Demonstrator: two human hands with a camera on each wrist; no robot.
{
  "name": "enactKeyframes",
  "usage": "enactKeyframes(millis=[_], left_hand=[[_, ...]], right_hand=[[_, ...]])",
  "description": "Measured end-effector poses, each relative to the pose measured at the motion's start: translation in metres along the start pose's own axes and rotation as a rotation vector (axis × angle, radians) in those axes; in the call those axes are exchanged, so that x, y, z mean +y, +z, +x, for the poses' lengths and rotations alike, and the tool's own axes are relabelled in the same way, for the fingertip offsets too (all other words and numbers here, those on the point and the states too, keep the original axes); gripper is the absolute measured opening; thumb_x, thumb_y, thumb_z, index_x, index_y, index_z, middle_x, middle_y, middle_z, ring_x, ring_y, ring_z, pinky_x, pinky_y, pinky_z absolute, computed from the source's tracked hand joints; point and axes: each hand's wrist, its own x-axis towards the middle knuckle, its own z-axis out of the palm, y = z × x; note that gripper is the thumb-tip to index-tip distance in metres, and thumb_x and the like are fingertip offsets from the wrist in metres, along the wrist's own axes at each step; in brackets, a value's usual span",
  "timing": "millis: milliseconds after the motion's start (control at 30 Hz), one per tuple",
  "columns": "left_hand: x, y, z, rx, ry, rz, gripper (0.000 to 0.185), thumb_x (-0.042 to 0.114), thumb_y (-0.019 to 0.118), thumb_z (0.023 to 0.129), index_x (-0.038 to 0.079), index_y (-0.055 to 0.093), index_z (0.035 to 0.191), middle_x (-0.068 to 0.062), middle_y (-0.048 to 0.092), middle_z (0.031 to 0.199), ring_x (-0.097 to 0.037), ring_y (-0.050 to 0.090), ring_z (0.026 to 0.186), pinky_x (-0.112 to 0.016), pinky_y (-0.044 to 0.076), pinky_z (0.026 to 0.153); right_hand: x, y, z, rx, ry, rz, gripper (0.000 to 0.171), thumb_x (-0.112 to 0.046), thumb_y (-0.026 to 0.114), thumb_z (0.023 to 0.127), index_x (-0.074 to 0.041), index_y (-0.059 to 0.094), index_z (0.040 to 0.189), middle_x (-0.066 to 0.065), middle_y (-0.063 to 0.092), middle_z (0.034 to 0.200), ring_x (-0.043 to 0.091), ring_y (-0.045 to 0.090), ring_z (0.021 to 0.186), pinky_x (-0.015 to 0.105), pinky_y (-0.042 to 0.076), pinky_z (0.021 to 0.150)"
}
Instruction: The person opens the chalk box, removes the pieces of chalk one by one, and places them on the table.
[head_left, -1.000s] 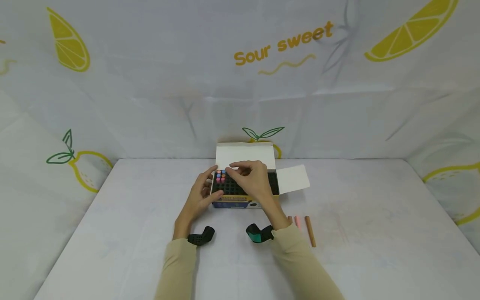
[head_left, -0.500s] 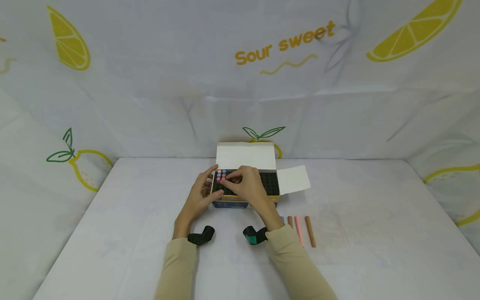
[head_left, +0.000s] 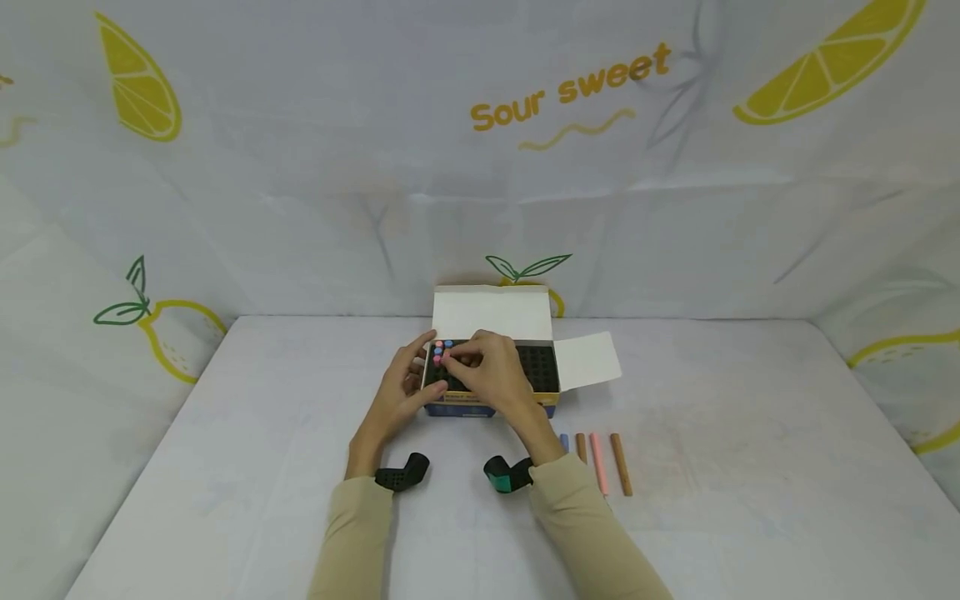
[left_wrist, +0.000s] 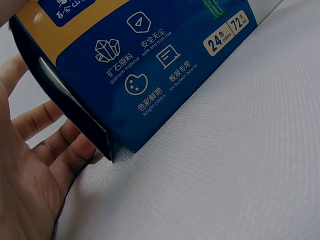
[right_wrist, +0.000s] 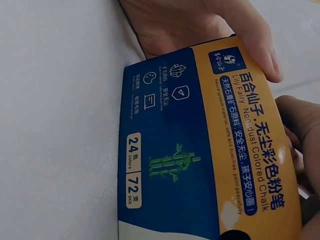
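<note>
A chalk box [head_left: 459, 410] stands with its lid up; the blue and yellow front fills much of the right wrist view. Its black tray [head_left: 542, 367] has rows of holes, and several chalk sticks [head_left: 438, 351] stand in the left end. My left hand [head_left: 393, 392] grips that end, thumb over the front edge and fingers round the far side. Over the tray, my right hand [head_left: 495, 371] pinches a pinkish chalk between thumb and fingertips, mostly covered by them. In the right wrist view only a bit of the right hand [right_wrist: 307, 120] shows, beyond the box's top edge.
Right of my right forearm lie a blue chalk [head_left: 564, 442], two brown chalks, the outer one [head_left: 621, 465] fully in sight, and a pink chalk [head_left: 598, 463]. The lid [head_left: 491, 312] rises at the back. A white side flap [head_left: 587, 361] sticks out right.
Over the last second my right hand has moved left and nearer the front, to the chalks standing in the tray. More of the loose chalks is uncovered. My left hand stays on the box.
</note>
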Motion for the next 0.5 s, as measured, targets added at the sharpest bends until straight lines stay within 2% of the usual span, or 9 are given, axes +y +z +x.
enactKeyframes(millis=[200,500], left_hand=[[0.0007,0.0003,0.0000,0.003,-0.003,0.003,0.075,0.030,0.072,0.093,0.021,0.037,0.159,-0.020,0.047,0.126,-0.020,0.057,0.089,-0.025,0.052,0.071],[-0.0001,-0.0001,0.0000,0.003,-0.009,0.022,0.075,0.030,0.071,0.093,0.020,0.037,0.159,-0.020,0.048,0.127,-0.020,0.057,0.088,-0.024,0.050,0.071]], right_hand=[[0.0020,0.0009,0.0005,0.073,-0.005,0.101,0.015,-0.011,0.079,0.089,0.000,0.082,0.099,0.010,0.063,0.077,0.011,0.052,0.064,0.018,0.041,0.057],[-0.0015,0.0006,0.0019,0.013,0.058,0.025,0.024,-0.019,0.080,0.089,-0.004,0.081,0.108,0.008,0.066,0.083,0.010,0.056,0.065,0.018,0.044,0.056]])
